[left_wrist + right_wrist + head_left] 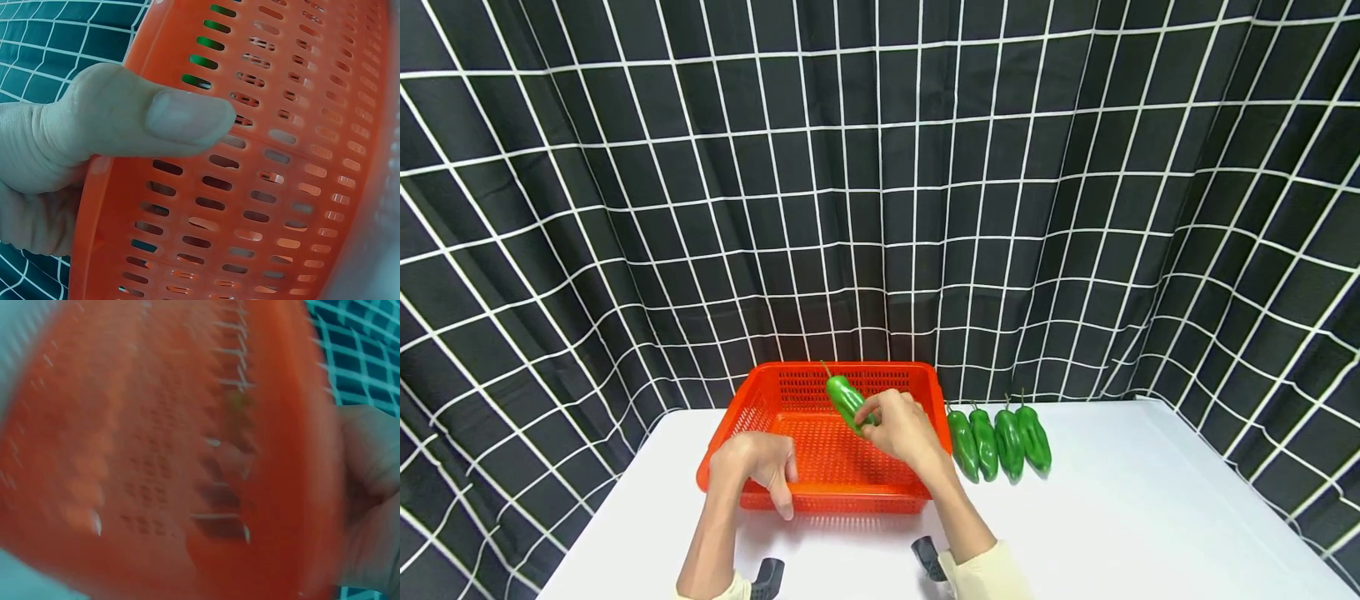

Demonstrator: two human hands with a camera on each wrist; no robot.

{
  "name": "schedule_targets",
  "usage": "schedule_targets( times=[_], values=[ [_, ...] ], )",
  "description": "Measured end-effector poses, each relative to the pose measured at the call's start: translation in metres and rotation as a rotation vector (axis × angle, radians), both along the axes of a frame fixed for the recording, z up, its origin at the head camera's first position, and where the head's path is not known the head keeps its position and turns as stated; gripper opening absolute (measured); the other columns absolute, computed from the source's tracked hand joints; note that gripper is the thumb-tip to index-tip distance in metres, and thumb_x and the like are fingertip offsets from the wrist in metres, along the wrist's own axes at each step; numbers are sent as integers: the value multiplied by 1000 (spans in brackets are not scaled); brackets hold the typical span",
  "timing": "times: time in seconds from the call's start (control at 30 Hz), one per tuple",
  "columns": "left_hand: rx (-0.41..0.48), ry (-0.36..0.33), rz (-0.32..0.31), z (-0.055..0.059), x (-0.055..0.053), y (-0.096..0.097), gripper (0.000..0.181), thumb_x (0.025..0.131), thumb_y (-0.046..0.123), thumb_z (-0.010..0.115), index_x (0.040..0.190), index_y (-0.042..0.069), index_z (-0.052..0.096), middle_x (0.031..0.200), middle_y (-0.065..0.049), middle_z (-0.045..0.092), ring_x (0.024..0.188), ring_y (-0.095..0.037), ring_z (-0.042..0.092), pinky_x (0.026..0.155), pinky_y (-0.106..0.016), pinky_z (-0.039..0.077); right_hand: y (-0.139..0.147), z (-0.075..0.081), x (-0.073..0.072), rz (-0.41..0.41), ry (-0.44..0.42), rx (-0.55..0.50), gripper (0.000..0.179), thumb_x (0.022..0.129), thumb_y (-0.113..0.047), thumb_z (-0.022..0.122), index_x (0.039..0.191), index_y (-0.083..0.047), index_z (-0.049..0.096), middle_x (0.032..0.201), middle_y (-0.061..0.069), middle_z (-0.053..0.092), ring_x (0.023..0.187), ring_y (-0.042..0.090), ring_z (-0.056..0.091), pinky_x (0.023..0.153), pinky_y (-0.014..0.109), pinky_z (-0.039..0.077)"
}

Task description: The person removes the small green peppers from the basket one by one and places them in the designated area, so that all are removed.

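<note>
A red-orange plastic basket [820,503] with slotted walls stands on the white table. My left hand [758,463] grips its near rim toward the left corner, the thumb [190,122] lying along the outer wall in the left wrist view. Over the basket, my right hand [897,423] pinches a green chili pepper [846,398] by its lower end, the stem pointing up and to the left. In the right wrist view the basket's wall [137,437] is blurred and hides the pepper, while part of the right hand [372,497] shows beyond the rim.
Several green chili peppers [1008,444] lie in a row just right of the basket, stems toward the back. The white table [1120,508] extends to the right. A black curtain [895,208] with a white grid hangs behind and at both sides.
</note>
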State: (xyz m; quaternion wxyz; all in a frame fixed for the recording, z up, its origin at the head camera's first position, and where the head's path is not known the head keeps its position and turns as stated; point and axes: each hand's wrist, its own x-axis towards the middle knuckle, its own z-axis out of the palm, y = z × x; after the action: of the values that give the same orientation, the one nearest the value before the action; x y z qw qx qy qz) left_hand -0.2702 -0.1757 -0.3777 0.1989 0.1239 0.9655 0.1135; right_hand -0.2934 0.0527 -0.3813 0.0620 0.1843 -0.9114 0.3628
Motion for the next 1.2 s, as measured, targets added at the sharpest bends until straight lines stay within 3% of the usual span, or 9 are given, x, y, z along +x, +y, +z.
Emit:
schedule_targets(
  times=[0.17,0.33,0.47,0.7,0.83,1.2],
  values=[
    [2,2,27,0,2,1,61,64,18,97,50,21,37,54,9,23,60,-9,21,55,-28,14,49,24,3,-82,33,-21,18,85,0,75,98,-10,81,73,4,69,57,11,52,51,24,38],
    [-18,6,50,1,2,0,54,66,20,97,54,21,45,56,9,28,64,-9,30,56,-28,23,105,41,9,-176,69,-3,18,87,-2,74,102,-8,81,94,15,78,80,23,71,66,33,51],
    [-10,-4,52,1,3,0,55,66,19,97,55,21,44,56,9,28,65,-10,30,57,-28,23,145,41,13,-276,40,15,18,87,-4,75,105,-6,80,102,23,76,92,32,71,71,38,50],
    [-19,-5,75,1,4,-3,45,64,19,98,59,21,53,60,9,38,68,-9,38,59,-29,29,198,12,1,-464,-97,38,23,87,-3,71,109,2,75,104,29,73,83,33,66,66,38,46],
    [-9,-9,56,0,3,-3,52,65,19,98,56,20,47,57,9,32,66,-9,34,58,-28,25,221,-9,-5,-560,-134,42,28,83,-4,70,109,4,74,109,34,68,85,37,60,65,41,43],
    [6,-4,-6,-3,0,-1,62,66,19,96,50,21,36,53,9,23,60,-9,21,55,-28,14,255,-57,-14,-649,-258,20,32,81,-3,64,111,7,66,111,40,62,91,49,61,73,53,49]
  ],
)
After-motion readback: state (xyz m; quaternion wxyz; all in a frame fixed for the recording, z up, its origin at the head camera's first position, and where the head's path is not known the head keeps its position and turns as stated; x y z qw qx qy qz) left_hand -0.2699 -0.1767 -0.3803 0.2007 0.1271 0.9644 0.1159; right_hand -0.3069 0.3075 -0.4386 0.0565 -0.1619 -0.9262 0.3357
